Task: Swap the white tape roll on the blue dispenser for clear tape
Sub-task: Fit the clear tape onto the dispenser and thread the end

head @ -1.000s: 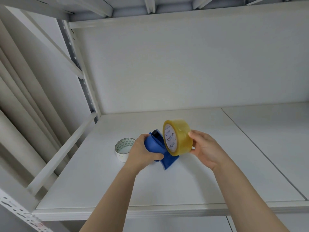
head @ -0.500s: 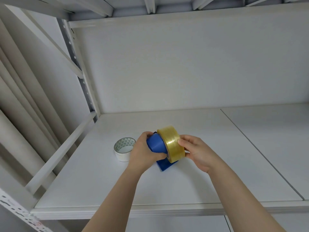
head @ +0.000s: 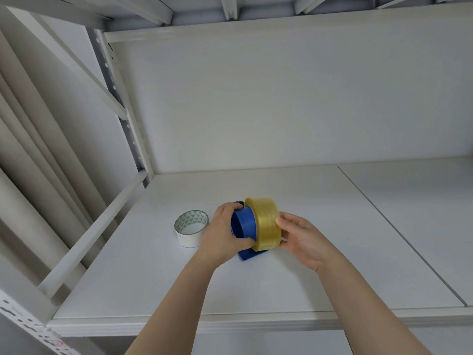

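Observation:
The blue dispenser [head: 245, 226] stands on the white shelf [head: 294, 278], and my left hand [head: 223, 235] wraps around its left side. A yellowish clear tape roll [head: 266, 222] sits against the dispenser's blue drum, partly slid over it. My right hand [head: 300, 238] grips the roll from the right, thumb on its outer face. The white tape roll [head: 190, 228] lies flat on the shelf just left of my left hand, off the dispenser. The dispenser's base shows only below the roll.
The shelf's back wall rises behind the work. A slanted white brace [head: 92, 234] and a perforated upright [head: 128, 139] bound the left side. A seam [head: 399, 234] splits the shelf board to the right. The front edge runs below my forearms.
My right hand has brought the clear roll down and turned it onto the dispenser's drum, then pushed it further on. My left hand keeps its hold on the dispenser.

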